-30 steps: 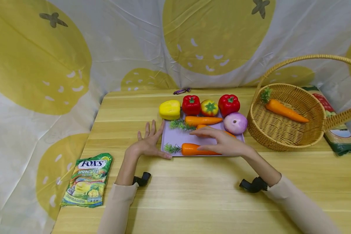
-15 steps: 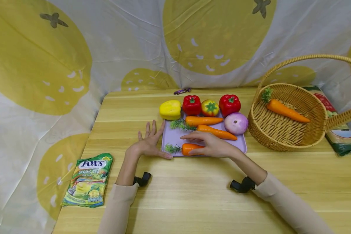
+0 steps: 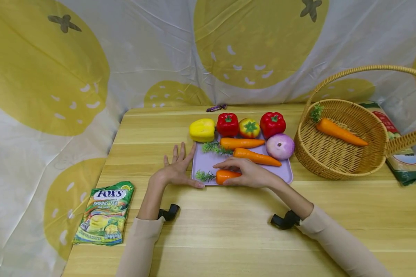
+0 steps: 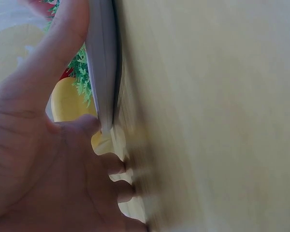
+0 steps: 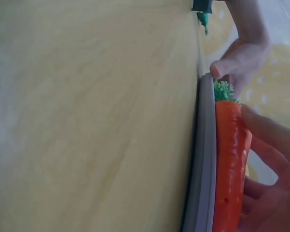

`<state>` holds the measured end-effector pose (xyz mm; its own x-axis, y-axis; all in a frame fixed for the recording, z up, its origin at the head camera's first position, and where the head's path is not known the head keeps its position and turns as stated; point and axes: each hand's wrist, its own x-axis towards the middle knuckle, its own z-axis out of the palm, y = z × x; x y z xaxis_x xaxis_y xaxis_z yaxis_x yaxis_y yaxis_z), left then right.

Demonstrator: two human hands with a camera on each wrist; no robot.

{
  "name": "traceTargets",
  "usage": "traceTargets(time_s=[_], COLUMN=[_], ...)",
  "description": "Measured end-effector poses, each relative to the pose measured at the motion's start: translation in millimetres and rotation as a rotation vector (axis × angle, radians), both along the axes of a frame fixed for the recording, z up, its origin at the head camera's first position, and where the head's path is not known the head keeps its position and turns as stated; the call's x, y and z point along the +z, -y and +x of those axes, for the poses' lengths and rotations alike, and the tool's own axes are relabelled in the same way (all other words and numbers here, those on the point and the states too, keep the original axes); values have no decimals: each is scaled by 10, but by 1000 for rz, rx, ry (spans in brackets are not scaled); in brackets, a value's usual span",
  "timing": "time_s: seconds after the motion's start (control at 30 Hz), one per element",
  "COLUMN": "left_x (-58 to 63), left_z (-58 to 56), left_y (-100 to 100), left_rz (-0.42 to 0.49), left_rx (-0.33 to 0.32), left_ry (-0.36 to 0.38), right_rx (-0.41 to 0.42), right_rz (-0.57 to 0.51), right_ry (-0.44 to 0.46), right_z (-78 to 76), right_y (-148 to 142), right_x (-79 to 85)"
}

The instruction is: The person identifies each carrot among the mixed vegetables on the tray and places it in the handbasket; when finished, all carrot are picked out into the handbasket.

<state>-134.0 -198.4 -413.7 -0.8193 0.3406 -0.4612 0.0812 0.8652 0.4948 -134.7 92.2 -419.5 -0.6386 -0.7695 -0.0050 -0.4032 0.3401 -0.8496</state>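
Observation:
A light purple tray (image 3: 209, 159) lies on the table. My left hand (image 3: 175, 172) rests at its left end, fingers spread, with the thumb at the near left corner. In the left wrist view the left hand (image 4: 48, 159) has its thumb along the tray wall. My right hand (image 3: 251, 173) holds the nearest carrot (image 3: 225, 177) near its leafy end, thumb on the near side and fingers on the far side. In the right wrist view this carrot (image 5: 229, 159) lies along the tray's edge. Two more carrots, one a middle carrot (image 3: 256, 156), lie beyond it.
Along the tray's far side sit a yellow pepper (image 3: 202, 130), two red peppers, a red-yellow fruit (image 3: 249, 128) and a purple onion (image 3: 280, 146). A wicker basket (image 3: 332, 169) with a carrot (image 3: 341, 132) stands right, before a packaged bag (image 3: 407, 161). A candy bag (image 3: 105, 213) lies left.
My right hand has moved left and toward me, from over the middle carrot to the nearest one, and its fingers have closed around it. The left hand stays in place.

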Motion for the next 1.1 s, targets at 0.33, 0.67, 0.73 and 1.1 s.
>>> traceTargets(time_s=[0.33,0.67,0.73,1.1], left_x=[37,40,45,26], left_z=[4,5,6,9], left_y=[-26,-26,-27,-16], left_rz=[-42,-54,-54,-34], left_rx=[-7,-13,-13,-6], left_ry=[2,-1,-1,1], right_rx=[-13,-27,-36,-69], right_rz=[24,30,34,47], right_ry=[-60,-86,-83,-67], right_z=[13,-1,2,20], right_y=[13,17,17,21], right_x=[-19,-35,-30,-24])
